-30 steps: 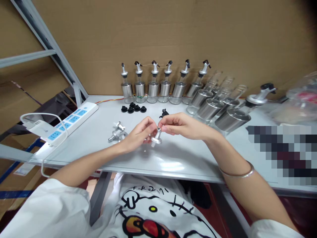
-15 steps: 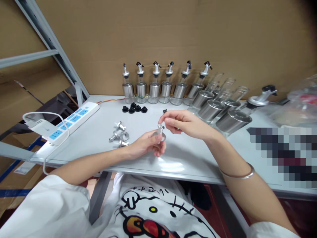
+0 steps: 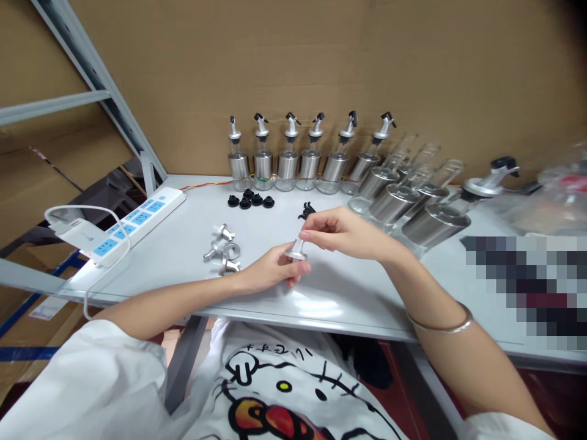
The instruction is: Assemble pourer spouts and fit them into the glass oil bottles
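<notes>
A silver bottle pourer spout (image 3: 297,250) is upright between my hands, its flared base downward. My left hand (image 3: 270,269) grips that base, the thumb lying along the near side. With thumb and fingertips closed, my right hand (image 3: 348,232) pinches the top of the spout; the fingers hide whether a small part is there too. Just behind the right fingers lies a little heap of black flip caps (image 3: 307,210). Several more silver spouts (image 3: 224,249) lie loose left of my left hand. Farther back is a cluster of black stoppers (image 3: 251,199).
Along the cardboard wall stands a row of glass and steel bottles (image 3: 288,166) with pourers fitted. Bottles with bare necks (image 3: 394,200) and one larger-looking capped bottle (image 3: 438,221) are at the right. A white power strip (image 3: 137,223) with a charger lies on the left.
My right hand has moved slightly left and down, its fingertips now closed on the spout's top. The left hand has tipped the spout upright, and the black flip caps show more.
</notes>
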Motion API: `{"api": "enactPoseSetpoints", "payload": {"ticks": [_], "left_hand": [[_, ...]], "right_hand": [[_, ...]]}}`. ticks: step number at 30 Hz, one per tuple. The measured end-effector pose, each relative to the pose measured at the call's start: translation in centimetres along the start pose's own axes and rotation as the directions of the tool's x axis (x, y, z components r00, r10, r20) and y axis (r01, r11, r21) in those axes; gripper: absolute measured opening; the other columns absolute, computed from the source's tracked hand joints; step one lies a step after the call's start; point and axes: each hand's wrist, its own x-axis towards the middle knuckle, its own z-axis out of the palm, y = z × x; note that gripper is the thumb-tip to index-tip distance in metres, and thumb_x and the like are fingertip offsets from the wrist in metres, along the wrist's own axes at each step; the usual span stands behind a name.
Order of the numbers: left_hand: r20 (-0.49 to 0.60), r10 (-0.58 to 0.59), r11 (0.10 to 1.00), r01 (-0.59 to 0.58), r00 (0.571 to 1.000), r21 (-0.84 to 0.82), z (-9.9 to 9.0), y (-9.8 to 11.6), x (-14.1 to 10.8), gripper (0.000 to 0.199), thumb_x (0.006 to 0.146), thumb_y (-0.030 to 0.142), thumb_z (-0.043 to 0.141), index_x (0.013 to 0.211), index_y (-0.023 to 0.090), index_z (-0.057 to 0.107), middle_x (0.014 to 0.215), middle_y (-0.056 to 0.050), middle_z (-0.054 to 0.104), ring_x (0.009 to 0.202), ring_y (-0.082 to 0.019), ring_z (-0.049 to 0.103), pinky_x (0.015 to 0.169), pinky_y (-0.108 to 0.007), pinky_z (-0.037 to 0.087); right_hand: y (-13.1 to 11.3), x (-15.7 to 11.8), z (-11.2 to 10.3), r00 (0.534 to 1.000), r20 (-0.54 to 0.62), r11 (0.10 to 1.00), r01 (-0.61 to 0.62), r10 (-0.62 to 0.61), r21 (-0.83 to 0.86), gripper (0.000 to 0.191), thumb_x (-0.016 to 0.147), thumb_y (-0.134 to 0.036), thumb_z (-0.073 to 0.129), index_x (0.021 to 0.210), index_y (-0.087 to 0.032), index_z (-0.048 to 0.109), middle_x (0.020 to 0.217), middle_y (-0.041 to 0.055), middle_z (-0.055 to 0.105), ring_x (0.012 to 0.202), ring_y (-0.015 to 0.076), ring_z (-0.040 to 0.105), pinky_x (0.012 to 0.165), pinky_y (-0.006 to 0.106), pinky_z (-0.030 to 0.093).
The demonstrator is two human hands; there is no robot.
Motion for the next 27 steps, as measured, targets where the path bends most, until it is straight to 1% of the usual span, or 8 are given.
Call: {"api": "enactPoseSetpoints", "payload": {"ticks": [5, 9, 11, 13, 15, 18, 22, 27], "left_hand": [[0.094, -0.019, 1.000, 0.019, 0.995, -0.001, 0.0, -0.2, -0.2, 0.063, 0.065, 0.071, 0.069, 0.086, 0.015, 0.051, 0.064, 0.003, 0.055, 0.053, -0.008, 0.050, 0.053, -0.023, 0.042], [0.112, 0.019, 1.000, -0.019, 0.993, -0.002, 0.0, -0.2, -0.3, 0.064, 0.074, 0.077, 0.054, 0.089, 0.015, 0.050, 0.066, 0.002, 0.056, 0.053, -0.009, 0.051, 0.055, -0.025, 0.041], [0.096, 0.027, 0.999, -0.029, 0.995, 0.023, 0.0, 0.0, -0.4, 0.060, 0.079, 0.076, 0.049, 0.083, 0.016, 0.048, 0.064, 0.001, 0.055, 0.053, -0.010, 0.050, 0.057, -0.026, 0.041], [0.094, 0.031, 0.998, -0.035, 0.995, 0.045, 0.1, 0.1, -0.4, 0.057, 0.081, 0.074, 0.047, 0.078, 0.017, 0.046, 0.063, 0.001, 0.055, 0.054, -0.010, 0.050, 0.059, -0.027, 0.042], [0.096, 0.031, 0.997, -0.037, 0.995, 0.063, 0.2, 0.2, -0.4, 0.055, 0.082, 0.073, 0.045, 0.076, 0.018, 0.045, 0.063, 0.001, 0.055, 0.054, -0.011, 0.049, 0.060, -0.028, 0.041], [0.113, 0.029, 0.992, -0.042, 0.993, 0.120, 0.2, 0.4, -0.4, 0.050, 0.085, 0.068, 0.041, 0.073, 0.019, 0.044, 0.059, 0.002, 0.052, 0.055, -0.012, 0.047, 0.064, -0.030, 0.041], [0.138, 0.037, 0.985, -0.059, 0.990, 0.164, 0.1, 0.6, -0.4, 0.043, 0.087, 0.060, 0.040, 0.070, 0.020, 0.042, 0.054, 0.002, 0.049, 0.055, -0.013, 0.044, 0.067, -0.031, 0.040], [0.134, 0.053, 0.986, -0.072, 0.990, 0.147, 0.1, 0.4, -0.4, 0.037, 0.088, 0.054, 0.041, 0.071, 0.021, 0.040, 0.055, 0.003, 0.049, 0.055, -0.012, 0.042, 0.064, -0.030, 0.037]], "right_hand": [[-0.1, 0.0, -0.5, 0.997, 0.073, 1.000, 0.009, -0.009, 0.007, 0.038, 0.086, -0.050, 0.057, 0.076, -0.014, 0.062, 0.052, -0.0060, 0.044, 0.047, 0.0066, 0.037, 0.046, 0.022, 0.029], [-0.2, 0.0, -0.6, 0.992, 0.124, 1.000, -0.014, 0.017, -0.024, 0.037, 0.086, -0.049, 0.055, 0.076, -0.014, 0.061, 0.054, -0.0052, 0.045, 0.049, 0.0078, 0.040, 0.048, 0.022, 0.032], [-0.1, 0.0, -0.6, 0.994, 0.103, 0.998, -0.015, 0.021, -0.066, 0.036, 0.089, -0.046, 0.050, 0.077, -0.014, 0.061, 0.054, -0.0047, 0.045, 0.049, 0.0084, 0.040, 0.050, 0.022, 0.033], [0.3, 0.1, -0.6, 0.999, 0.035, 0.985, -0.023, 0.029, -0.172, 0.035, 0.093, -0.040, 0.043, 0.078, -0.015, 0.062, 0.055, -0.0030, 0.049, 0.050, 0.0094, 0.042, 0.053, 0.023, 0.034], [1.0, 0.2, -0.9, 0.998, -0.065, 0.932, -0.045, 0.023, -0.359, 0.032, 0.094, -0.031, 0.040, 0.080, -0.015, 0.063, 0.061, 0.0007, 0.056, 0.055, 0.0118, 0.048, 0.058, 0.025, 0.036], [2.3, 0.2, -1.7, 0.987, -0.159, 0.781, -0.111, 0.015, -0.615, 0.024, 0.090, -0.021, 0.047, 0.078, -0.014, 0.067, 0.080, 0.0082, 0.066, 0.070, 0.0173, 0.055, 0.066, 0.028, 0.038], [3.7, 0.2, -2.6, 0.977, -0.166, 0.684, -0.212, 0.134, -0.698, 0.020, 0.086, -0.019, 0.054, 0.079, -0.015, 0.072, 0.087, 0.0097, 0.070, 0.075, 0.0201, 0.059, 0.068, 0.029, 0.040], [3.4, 0.4, -1.8, 0.943, -0.130, 0.598, -0.297, 0.306, -0.744, 0.017, 0.084, -0.020, 0.059, 0.081, -0.017, 0.075, 0.085, 0.0100, 0.073, 0.075, 0.0217, 0.063, 0.062, 0.029, 0.039]]}}
